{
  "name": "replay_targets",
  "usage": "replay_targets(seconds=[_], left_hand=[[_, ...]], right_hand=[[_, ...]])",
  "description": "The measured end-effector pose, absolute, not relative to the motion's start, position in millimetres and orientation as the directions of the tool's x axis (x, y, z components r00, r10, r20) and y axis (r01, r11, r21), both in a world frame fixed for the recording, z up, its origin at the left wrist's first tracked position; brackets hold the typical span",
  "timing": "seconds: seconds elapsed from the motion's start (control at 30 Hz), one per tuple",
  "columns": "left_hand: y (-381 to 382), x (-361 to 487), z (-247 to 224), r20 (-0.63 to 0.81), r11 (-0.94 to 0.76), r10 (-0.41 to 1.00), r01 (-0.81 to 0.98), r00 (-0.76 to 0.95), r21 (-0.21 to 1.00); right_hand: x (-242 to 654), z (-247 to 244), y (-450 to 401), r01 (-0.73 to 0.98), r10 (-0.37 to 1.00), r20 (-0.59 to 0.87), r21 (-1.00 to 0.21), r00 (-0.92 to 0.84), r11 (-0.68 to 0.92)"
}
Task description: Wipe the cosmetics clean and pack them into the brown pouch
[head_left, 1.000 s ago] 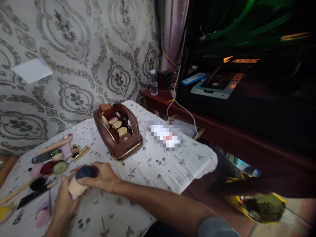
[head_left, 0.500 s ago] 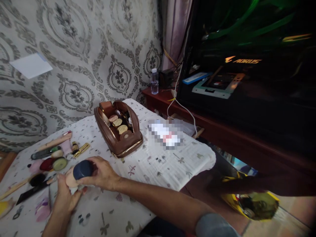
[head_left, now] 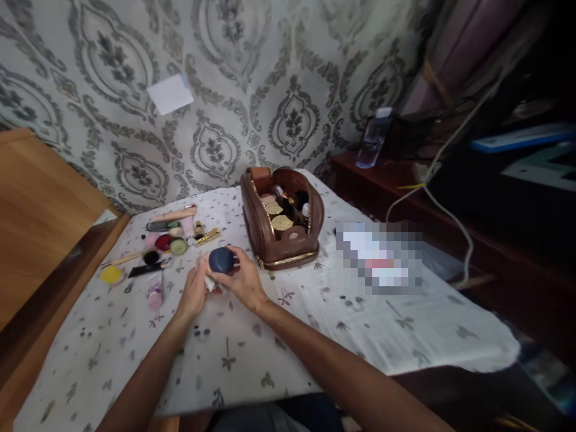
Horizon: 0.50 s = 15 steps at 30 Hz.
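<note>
A round cosmetic container with a dark blue top (head_left: pixel 221 260) is held up over the table between both hands. Fingers of my right hand (head_left: pixel 245 282) are wrapped round its right side. Close against its lower left is my left hand (head_left: pixel 194 292), closed on a crumpled white tissue (head_left: pixel 209 283) pressed to the container; its fingertips are partly hidden. Just beyond my hands stands a brown leather makeup bag (head_left: pixel 288 252), unzipped, with gold-coloured round items (head_left: pixel 281 223) and other small cosmetics inside.
Left of my hands lie several cosmetics: a pink tube (head_left: pixel 155 292), a yellow sponge (head_left: pixel 112 275), a black brush (head_left: pixel 152 257), a gold tube (head_left: pixel 208 236). A blurred-out item (head_left: pixel 375 255) lies right of the bag. A water bottle (head_left: pixel 373 141) stands on the red-brown desk (head_left: pixel 344 165).
The view has swung left and drawn back, so the bag, hands and cosmetics sit further right in the picture. Both hands still hold the container and tissue together.
</note>
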State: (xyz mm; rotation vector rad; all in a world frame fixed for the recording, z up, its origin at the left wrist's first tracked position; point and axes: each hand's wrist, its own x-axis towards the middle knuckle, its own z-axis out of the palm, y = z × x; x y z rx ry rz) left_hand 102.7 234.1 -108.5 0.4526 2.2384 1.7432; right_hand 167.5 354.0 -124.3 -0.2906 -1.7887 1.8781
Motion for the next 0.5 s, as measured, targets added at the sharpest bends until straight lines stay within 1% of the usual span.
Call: replay_targets(seconds=[0.03,0.1,0.17,0.23,0.3,0.33,0.37,0.4,0.43,0.5], left_hand=[[233.4,104.0,-106.1,0.076,0.276,0.404,0.2,-0.912,0.94],[231.3,107.2,-101.3,0.273,0.344,0.416,0.428,-0.868,0.836],[229.4,110.0,-97.5,0.41,0.366,0.426,0.568,-0.807,0.737],[228.1,111.3,-94.3,0.458,0.368,0.494,0.655,-0.739,0.66],[226.3,110.1,-90.5,0.431,0.34,0.587,0.692,-0.685,0.636],[224.9,108.4,-88.3,0.392,0.332,0.611,0.672,-0.688,0.662],[223.1,106.1,-86.0,0.336,0.334,0.603,0.611,-0.724,0.717],[220.8,103.2,-84.0,0.264,0.339,0.55,0.5,-0.792,0.797],[218.2,100.1,-82.4,0.176,0.328,0.467,0.355,-0.867,0.875],[213.2,94.6,-81.3,0.0,0.248,0.294,0.076,-0.956,0.966]], right_hand=[[166.7,-124.0,354.8,-0.199,0.503,0.157,-0.98,-0.85,-0.031],[166.3,-123.1,356.7,-0.159,0.496,0.091,-0.982,-0.864,-0.098],[167.0,-122.4,358.7,-0.128,0.488,0.061,-0.986,-0.871,-0.103],[168.5,-121.9,360.2,-0.107,0.461,0.07,-0.993,-0.885,-0.054],[171.6,-120.5,360.7,-0.118,0.394,0.111,-0.993,-0.912,0.007],[174.0,-118.9,360.8,-0.138,0.341,0.139,-0.99,-0.93,0.028],[177.0,-116.3,361.1,-0.167,0.281,0.169,-0.985,-0.945,0.031],[180.6,-112.3,362.0,-0.196,0.218,0.195,-0.98,-0.956,0.014],[184.7,-106.7,364.1,-0.217,0.154,0.211,-0.976,-0.965,-0.019],[193.0,-89.4,374.0,-0.238,0.085,0.23,-0.966,-0.969,-0.096]])
